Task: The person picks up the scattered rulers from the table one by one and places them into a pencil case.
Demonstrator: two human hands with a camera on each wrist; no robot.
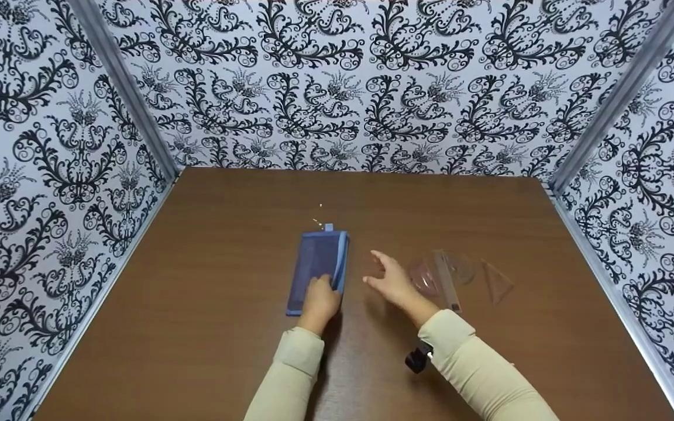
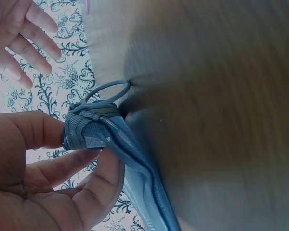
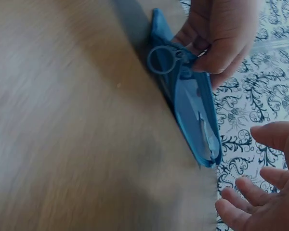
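A blue mesh zip pouch (image 1: 315,257) lies on the brown table, and my left hand (image 1: 320,299) pinches the near end of its right, zipped side. In the right wrist view the pouch's mouth gapes, and something slim and pale (image 3: 209,139) shows inside. A ring-shaped zip pull (image 2: 111,102) hangs at the end that my left fingers hold. To the right of the pouch my right hand (image 1: 396,283) hovers with fingers spread and nothing in them. It is nearest to a clear ruler (image 1: 446,278) and a pinkish see-through piece (image 1: 423,278).
Beside the ruler lie a clear rounded piece (image 1: 463,270), like a protractor, and a clear set square (image 1: 496,282). Small bright flecks (image 1: 317,221) show by the pouch's far end. Patterned walls (image 1: 337,88) enclose the table (image 1: 208,327) at the back and both sides.
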